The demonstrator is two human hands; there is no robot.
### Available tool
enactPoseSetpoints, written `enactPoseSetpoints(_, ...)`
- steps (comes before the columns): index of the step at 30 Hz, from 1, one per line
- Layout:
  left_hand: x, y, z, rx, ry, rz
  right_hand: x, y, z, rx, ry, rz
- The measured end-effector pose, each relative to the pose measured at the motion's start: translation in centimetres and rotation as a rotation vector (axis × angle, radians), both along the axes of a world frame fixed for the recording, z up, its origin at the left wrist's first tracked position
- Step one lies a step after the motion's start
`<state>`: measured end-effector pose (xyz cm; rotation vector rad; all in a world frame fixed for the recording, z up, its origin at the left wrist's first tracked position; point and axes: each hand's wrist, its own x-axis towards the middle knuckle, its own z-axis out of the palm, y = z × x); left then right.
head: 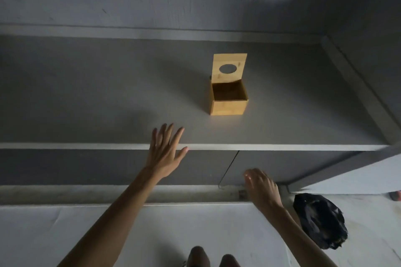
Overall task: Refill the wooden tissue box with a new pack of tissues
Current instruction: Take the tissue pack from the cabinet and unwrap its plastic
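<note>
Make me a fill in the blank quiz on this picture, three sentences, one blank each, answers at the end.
1. The lid of the wooden tissue box stands ____.
2. The hole in the lid is ____ in shape.
3. Inside, the box is ____.
Missing words: open; round; empty.

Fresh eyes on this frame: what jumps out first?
The wooden tissue box stands on the grey counter, right of centre, lid flipped upright, inside empty. Nearer the camera, the left hand spreads open over the counter's front edge; the right hand hangs lower by the cabinet front. A black bag lies at lower right.
</note>
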<state>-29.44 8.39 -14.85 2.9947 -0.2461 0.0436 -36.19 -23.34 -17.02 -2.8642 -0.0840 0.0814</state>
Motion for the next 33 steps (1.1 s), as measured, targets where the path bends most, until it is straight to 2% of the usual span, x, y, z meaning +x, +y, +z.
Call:
enactPoseSetpoints(3, 0.3, 0.0, -5.1, -0.026, -0.201, 0.012, 3.7, 1.2, -3.2, 0.031, -0.398, 0.06)
enactPoseSetpoints(7, 1.9, 0.1, -9.2, 0.07, -0.544, 0.034, 8.2, 0.5, -8.3, 0.214, -0.729, 0.0)
enactPoseSetpoints(9, 2.8, 0.2, -10.1, 0.091, -0.675, 0.024, 8.0, 0.7, -13.3, 0.216, -0.956, 0.042)
enactPoseSetpoints(10, 3.3, 0.2, -10.4, 0.098, -0.734, 0.022, 7.7, 1.0, -16.0, 0.2, -1.002, 0.085)
enactPoseSetpoints(13, 4.0, -0.1, -11.5, 0.123, -0.869, 0.043, 7.4, 1.8, -23.5, 0.161, -0.88, 0.217)
enactPoseSetpoints(17, 3.7, -0.4, -12.2, 0.126, -0.885, 0.095, 7.1, 2.2, -27.8, 0.181, -0.742, 0.153)
enactPoseSetpoints(19, 3.1, -0.5, -11.9, 0.121, -0.8, 0.085, 6.2, 2.1, -27.3, 0.235, -0.725, 0.109)
enactPoseSetpoints(25, 2.4, -0.8, -10.9, 0.143, -0.786, 0.104, 8.7, 2.4, -19.6, 0.176, -1.017, 0.168)
enactPoseSetpoints(29, 2.3, -0.8, -10.5, 0.076, -0.716, 0.081, 10.7, 4.7, -17.3, -0.007, -0.924, 0.168)
enactPoseSetpoints(33, 2.2, -0.3, -10.5, 0.084, -0.625, 0.056, 11.8, 5.8, -16.8, -0.116, -0.818, 0.079)
